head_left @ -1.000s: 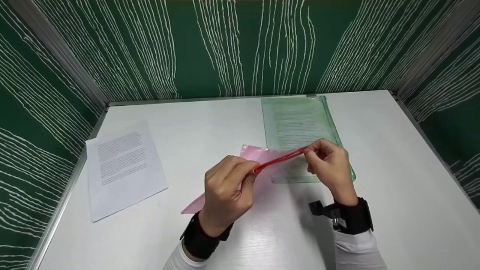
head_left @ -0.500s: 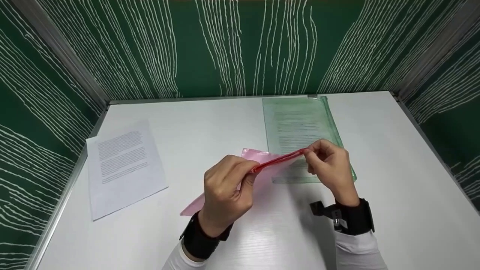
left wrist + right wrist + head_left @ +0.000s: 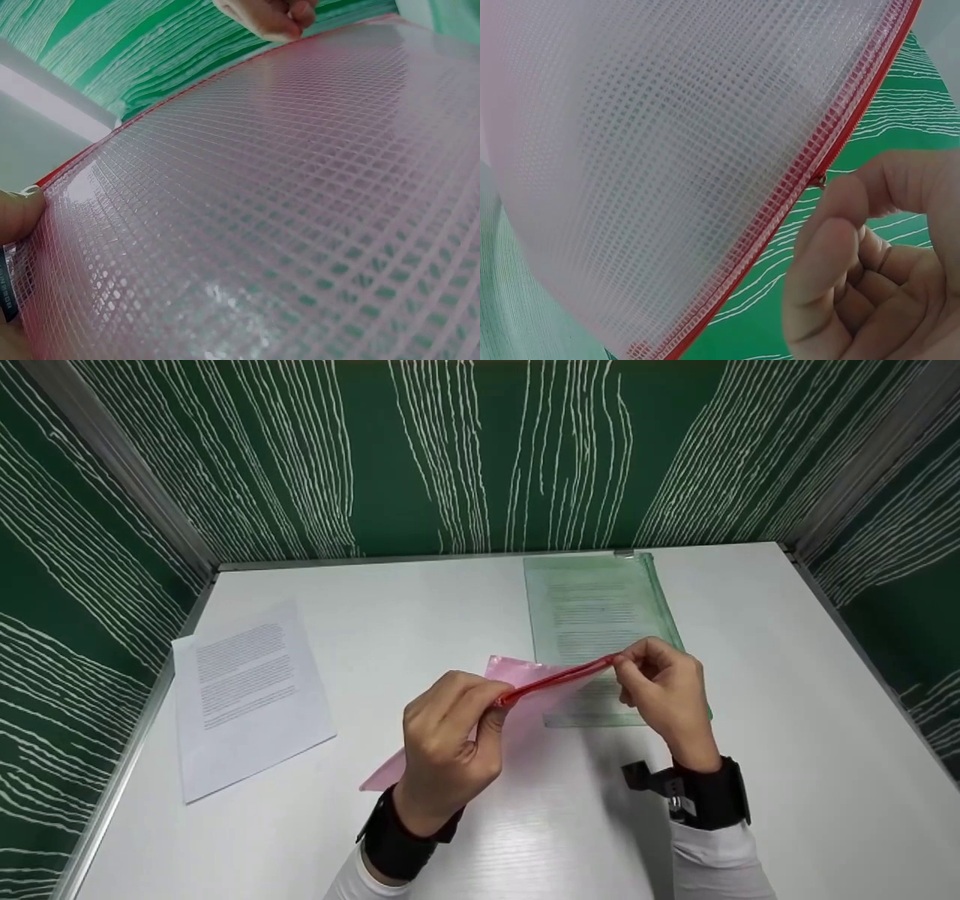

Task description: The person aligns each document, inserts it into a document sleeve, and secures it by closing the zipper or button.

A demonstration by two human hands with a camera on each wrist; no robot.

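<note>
The left hand point(image 3: 446, 750) gripped one end of the red zip point(image 3: 559, 679) along the edge of the pink pouch point(image 3: 517, 667), thumb below and forefinger laid over the top. The right hand point(image 3: 664, 690) pinched the small zip pull point(image 3: 817, 181) between thumb and forefinger, its other fingers curled toward the palm.

The pink pouch was held up between the hands, its zip slanting from the left hand toward 2 o'clock. One corner stuck out at 1 o'clock from that hand, another at 8.

The left forearm, in a white sleeve point(image 3: 367, 879) and black band point(image 3: 405, 840), pointed toward 1 o'clock; the right one, dressed alike, pointed toward 11.

A green pouch point(image 3: 592, 622) lay flat between 1 and 2 o'clock from the pink pouch, printed lines visible through it. Printed paper point(image 3: 255, 690) lay well apart, at 9 o'clock. Beyond the white table point(image 3: 810, 720), at 12 o'clock, stood a green wall point(image 3: 375, 435) with wavy white lines.
</note>
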